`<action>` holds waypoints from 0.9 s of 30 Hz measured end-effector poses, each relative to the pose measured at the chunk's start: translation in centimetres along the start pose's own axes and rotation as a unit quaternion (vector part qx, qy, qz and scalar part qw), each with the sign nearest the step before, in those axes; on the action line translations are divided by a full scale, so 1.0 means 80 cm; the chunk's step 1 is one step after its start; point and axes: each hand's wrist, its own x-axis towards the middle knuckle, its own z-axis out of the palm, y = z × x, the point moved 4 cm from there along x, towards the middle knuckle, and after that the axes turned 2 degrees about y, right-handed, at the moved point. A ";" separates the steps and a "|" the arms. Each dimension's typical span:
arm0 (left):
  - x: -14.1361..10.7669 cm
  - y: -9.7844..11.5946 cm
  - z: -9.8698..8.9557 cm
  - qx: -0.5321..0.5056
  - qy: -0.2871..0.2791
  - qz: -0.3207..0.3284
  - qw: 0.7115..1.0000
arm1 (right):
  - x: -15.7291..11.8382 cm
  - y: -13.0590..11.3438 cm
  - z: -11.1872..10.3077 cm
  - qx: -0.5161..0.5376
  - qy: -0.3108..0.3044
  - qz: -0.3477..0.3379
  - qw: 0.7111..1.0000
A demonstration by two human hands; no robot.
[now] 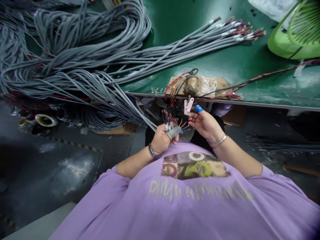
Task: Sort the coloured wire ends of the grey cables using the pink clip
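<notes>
My left hand (pixel 161 139) is closed around the ends of several grey cables (pixel 149 123) that hang down from the table. Thin coloured wires (pixel 172 119) stick out of the cable ends, with orange and blue ones fanned to the right. A grey wrap (pixel 174 132) lies across the left thumb area. My right hand (pixel 205 126) is just right of these wires, its fingers curled and its blue-capped digit held apart. Beside its fingertips is a pale pink clip (pixel 188 106) at the table edge; whether they touch I cannot tell.
Large coils of grey cable (pixel 92 40) cover the left of the green table (pixel 172 20). Stripped cable ends (pixel 240 31) lie toward the back. A taped block (pixel 200 86) with red and black leads sits at the front edge. A green plastic basket (pixel 280 46) stands far right.
</notes>
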 end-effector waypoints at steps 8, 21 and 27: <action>0.015 0.026 0.023 -0.070 -0.005 -0.030 0.997 | 0.013 -0.021 0.035 -0.016 -0.079 0.009 0.997; 0.026 0.010 0.024 -0.056 0.006 -0.047 0.997 | 0.022 -0.015 0.044 0.068 -0.045 -0.035 0.996; 0.025 0.013 0.025 -0.066 0.008 -0.036 0.997 | 0.019 -0.013 0.043 0.062 -0.049 -0.019 0.997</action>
